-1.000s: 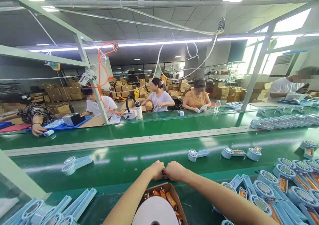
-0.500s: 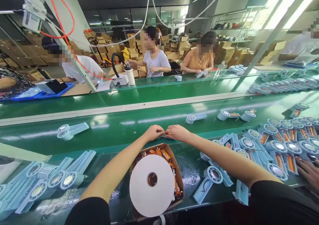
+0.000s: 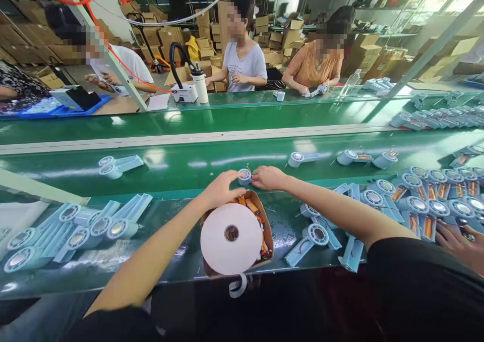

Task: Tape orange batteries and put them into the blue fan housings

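A light-blue handheld fan housing (image 3: 245, 176) with a round head and small wires on top lies at the near edge of the green belt. My right hand (image 3: 269, 178) is closed on its handle side, which the fingers mostly hide. Beside the round head is my left hand (image 3: 221, 188), thumb and forefinger apart, above the rear left of a cardboard box (image 3: 269, 231). Orange-wrapped cylindrical batteries (image 3: 252, 206) fill that box. A big white roll of tape (image 3: 215, 246) rests on top of it, its loose end hanging over the table edge.
Fan housings lie piled at left (image 3: 102, 226) and right (image 3: 414, 206), many on the right with orange batteries inside. Several more sit on the green belt (image 3: 181, 173). Another person's hand (image 3: 459, 238) touches the right pile. Co-workers sit across the belt.
My view has tilted down. Both hands were together over a small piece; now my left hand has drawn back toward the box, and the fan housing shows by my right hand.
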A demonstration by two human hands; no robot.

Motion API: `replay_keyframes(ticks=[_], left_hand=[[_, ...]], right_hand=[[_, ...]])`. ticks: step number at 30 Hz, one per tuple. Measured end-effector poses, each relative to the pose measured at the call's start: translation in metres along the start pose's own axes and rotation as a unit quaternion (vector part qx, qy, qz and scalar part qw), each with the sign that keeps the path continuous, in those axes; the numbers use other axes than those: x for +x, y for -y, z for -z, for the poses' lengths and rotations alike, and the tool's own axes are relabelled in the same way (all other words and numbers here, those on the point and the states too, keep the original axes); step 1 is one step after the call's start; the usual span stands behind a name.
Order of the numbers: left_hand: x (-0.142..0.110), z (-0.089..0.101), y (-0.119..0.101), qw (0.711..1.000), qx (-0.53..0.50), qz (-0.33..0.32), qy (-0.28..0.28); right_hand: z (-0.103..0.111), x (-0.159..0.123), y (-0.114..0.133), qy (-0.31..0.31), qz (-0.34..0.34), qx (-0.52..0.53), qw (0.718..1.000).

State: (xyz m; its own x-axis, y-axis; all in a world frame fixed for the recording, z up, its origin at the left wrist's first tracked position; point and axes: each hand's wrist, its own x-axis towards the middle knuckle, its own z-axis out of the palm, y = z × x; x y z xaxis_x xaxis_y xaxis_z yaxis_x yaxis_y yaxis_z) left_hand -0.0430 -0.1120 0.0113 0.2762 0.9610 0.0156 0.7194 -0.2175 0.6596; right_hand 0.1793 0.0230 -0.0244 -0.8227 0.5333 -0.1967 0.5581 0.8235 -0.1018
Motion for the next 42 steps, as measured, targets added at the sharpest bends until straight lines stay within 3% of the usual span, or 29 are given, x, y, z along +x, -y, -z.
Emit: replay_keyframes(ticks=[4, 6, 9, 12, 15, 18, 20, 21, 23, 26, 28, 30, 31, 33, 37, 42], left_hand=[[-0.108, -0.001, -0.032, 0.988, 0.071, -0.028, 0.133], [-0.135, -0.009, -0.040, 0.982, 0.127, -0.005, 0.137], [-0.149, -0.018, -0.044, 0.983, 0.152, 0.001, 0.103], [-0.165, -0.021, -0.047, 0.993, 0.116, 0.001, -0.001], [-0.192, -0.030, -0.053, 0.971, 0.128, 0.016, -0.203], [-0.209, -0.048, -0.056, 0.926, 0.164, 0.006, -0.340], [-0.215, -0.059, -0.052, 0.913, 0.140, 0.022, -0.383], [-0.217, -0.063, -0.048, 0.910, 0.098, 0.043, -0.401], [-0.222, -0.069, -0.039, 0.898, -0.027, 0.096, -0.428], [-0.231, -0.076, -0.028, 0.871, -0.158, 0.158, -0.438], [-0.236, -0.082, -0.028, 0.869, -0.165, 0.176, -0.431], [-0.238, -0.089, -0.031, 0.875, -0.148, 0.180, -0.423], [-0.238, -0.092, -0.032, 0.879, -0.136, 0.179, -0.420], [-0.238, -0.099, -0.034, 0.887, -0.108, 0.178, -0.412], [-0.242, -0.106, -0.034, 0.916, -0.049, 0.170, -0.361], [-0.251, -0.105, -0.041, 0.930, 0.106, 0.121, -0.329]], right_hand=[[0.014, 0.004, -0.008, 0.006, -0.031, 0.018, 0.999], [0.022, 0.006, -0.008, -0.020, -0.072, 0.027, 0.997], [0.033, -0.002, 0.005, -0.084, -0.118, 0.045, 0.988], [0.037, -0.035, 0.032, -0.139, -0.130, 0.073, 0.979], [0.022, -0.094, 0.082, -0.124, -0.046, 0.257, 0.957], [-0.013, -0.152, 0.151, -0.004, 0.099, 0.523, 0.847], [-0.039, -0.177, 0.193, 0.047, 0.104, 0.599, 0.793], [-0.050, -0.185, 0.208, 0.070, 0.109, 0.612, 0.780], [-0.062, -0.189, 0.222, 0.105, 0.149, 0.586, 0.790], [-0.055, -0.175, 0.206, 0.112, 0.214, 0.486, 0.840], [-0.038, -0.156, 0.181, 0.018, 0.157, 0.432, 0.888], [-0.020, -0.132, 0.158, -0.101, 0.051, 0.331, 0.937], [-0.013, -0.119, 0.148, -0.134, 0.005, 0.264, 0.955], [-0.008, -0.095, 0.136, -0.132, -0.043, 0.167, 0.976], [-0.017, -0.069, 0.131, -0.117, -0.058, 0.154, 0.979], [-0.013, -0.085, 0.126, -0.226, -0.082, 0.186, 0.953]])
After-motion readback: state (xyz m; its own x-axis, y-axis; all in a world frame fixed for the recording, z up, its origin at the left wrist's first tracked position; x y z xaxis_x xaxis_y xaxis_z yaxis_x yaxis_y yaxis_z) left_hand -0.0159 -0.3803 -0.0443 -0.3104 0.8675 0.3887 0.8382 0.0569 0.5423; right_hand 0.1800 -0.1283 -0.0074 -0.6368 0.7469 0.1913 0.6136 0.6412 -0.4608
